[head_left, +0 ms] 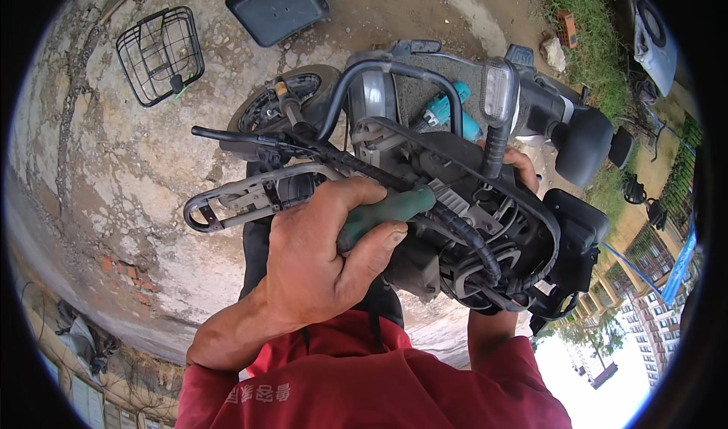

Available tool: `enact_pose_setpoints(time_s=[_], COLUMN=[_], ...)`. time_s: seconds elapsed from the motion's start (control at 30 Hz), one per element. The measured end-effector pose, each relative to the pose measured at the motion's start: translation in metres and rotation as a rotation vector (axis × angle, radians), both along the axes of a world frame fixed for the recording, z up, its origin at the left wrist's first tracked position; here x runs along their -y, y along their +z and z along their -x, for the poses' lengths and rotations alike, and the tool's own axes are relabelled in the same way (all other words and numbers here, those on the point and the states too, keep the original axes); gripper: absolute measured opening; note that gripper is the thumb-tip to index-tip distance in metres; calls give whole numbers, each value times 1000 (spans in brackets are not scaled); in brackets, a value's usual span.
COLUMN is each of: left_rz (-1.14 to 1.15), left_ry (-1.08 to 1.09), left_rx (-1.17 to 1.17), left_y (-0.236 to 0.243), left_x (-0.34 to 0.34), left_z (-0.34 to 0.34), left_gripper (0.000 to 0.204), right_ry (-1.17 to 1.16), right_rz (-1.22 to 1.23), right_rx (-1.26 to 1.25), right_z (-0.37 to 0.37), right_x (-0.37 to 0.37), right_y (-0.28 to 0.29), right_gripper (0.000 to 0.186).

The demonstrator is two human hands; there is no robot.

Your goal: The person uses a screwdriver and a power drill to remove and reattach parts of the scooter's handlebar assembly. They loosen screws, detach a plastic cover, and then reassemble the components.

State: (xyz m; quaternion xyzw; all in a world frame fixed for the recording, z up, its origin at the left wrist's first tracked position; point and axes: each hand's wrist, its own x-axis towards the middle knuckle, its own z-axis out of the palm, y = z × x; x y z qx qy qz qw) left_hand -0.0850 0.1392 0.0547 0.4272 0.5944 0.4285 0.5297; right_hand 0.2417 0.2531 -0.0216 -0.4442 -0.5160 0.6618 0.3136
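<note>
A scooter with its front opened up fills the middle; wires and a wrapped harness [466, 235] show inside its black front housing [542, 224]. My left hand [318, 251] is closed around the green handle of a screwdriver [390, 213], above the opened front. The screwdriver's shaft does not show. My right hand [519, 167] reaches behind the housing, and only bent fingers show at its far edge; what they grip is hidden. A teal power drill [444, 106] rests on the scooter's footboard [421, 80], beyond the curved black tube.
A black wire basket [161, 56] and a black plastic bin [278, 8] lie on the rough ground at the far left. The scooter's wheel [284, 99] and metal rack [262, 194] stick out leftward. A mirror [584, 147] juts out at right, near grass [584, 42].
</note>
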Motion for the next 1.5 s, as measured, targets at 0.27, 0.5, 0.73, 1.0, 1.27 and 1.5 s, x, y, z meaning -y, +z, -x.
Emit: enact_pose_setpoints(time_s=[0.27, 0.5, 0.73, 1.0, 1.27, 1.5], left_rz=[-231, -65, -116, -95, -4, -129], left_ry=[98, 167, 69, 180, 194, 192], left_rx=[-148, 147, -170, -167, -205, -224], left_y=[-6, -4, -5, -8, 0, -3], left_x=[-14, 1, -5, -4, -1, -1], left_z=[-2, -11, -5, -12, -19, -21], left_gripper=[44, 49, 51, 46, 43, 41], right_ry=[9, 90, 302, 104, 61, 31], right_rz=[-31, 22, -263, -49, 65, 62], right_rx=[-7, 31, 63, 106, 298, 370], right_z=[13, -5, -19, -18, -11, -25], right_x=[-6, -10, -27, -12, 1, 38], right_y=[8, 10, -2, 1, 24, 40], right_gripper=[42, 33, 34, 30, 33, 34])
